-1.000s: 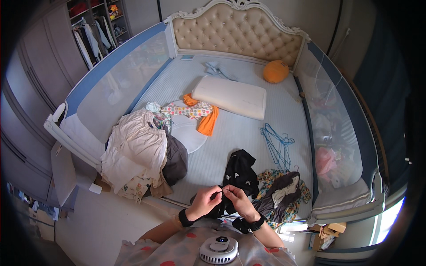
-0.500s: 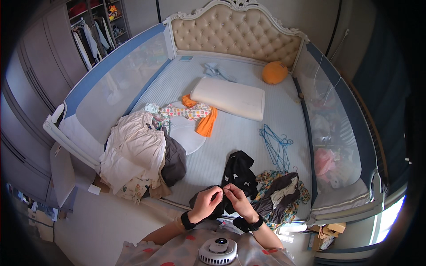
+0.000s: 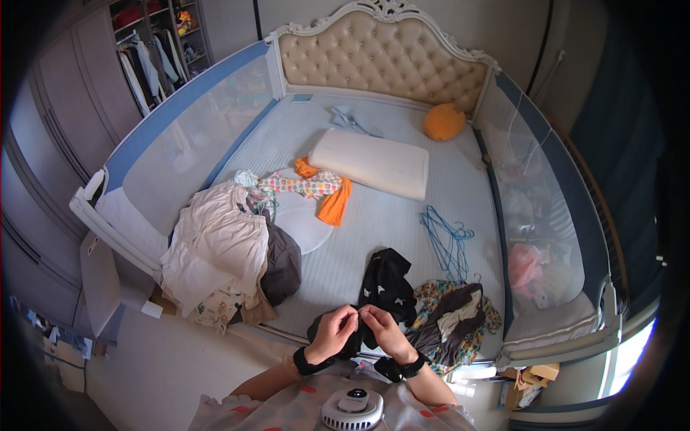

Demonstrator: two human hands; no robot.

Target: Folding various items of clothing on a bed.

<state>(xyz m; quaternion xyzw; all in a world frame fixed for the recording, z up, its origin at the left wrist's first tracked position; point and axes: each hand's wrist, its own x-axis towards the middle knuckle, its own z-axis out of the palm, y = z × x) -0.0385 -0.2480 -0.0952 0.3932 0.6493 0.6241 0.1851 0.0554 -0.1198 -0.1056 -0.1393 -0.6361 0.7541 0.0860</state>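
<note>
At the near edge of the bed, my left hand [image 3: 333, 334] and my right hand [image 3: 387, 332] are held close together, fingertips pinched. Between them is a small dark bit of a black garment [image 3: 387, 279], too small to tell whether it is the edge or a string. This garment has small white prints and spreads away from me over the mattress, with folds also below my hands. Right of my right hand lies a heap of clothes, a multicoloured patterned garment [image 3: 489, 316] with a dark one [image 3: 454, 332] on top. Both wrists wear black bands.
Left on the bed are cream pants [image 3: 219, 226], a dark grey garment [image 3: 282, 266] and an orange-sleeved patterned top [image 3: 334, 205]. Blue hangers [image 3: 447, 241], a white pillow [image 3: 370, 161] and an orange cushion [image 3: 445, 122] lie farther off. Mesh rails [image 3: 194, 136] flank the bed.
My hands have moved down very slightly, still pinched close together. The clothes on the bed lie as before.
</note>
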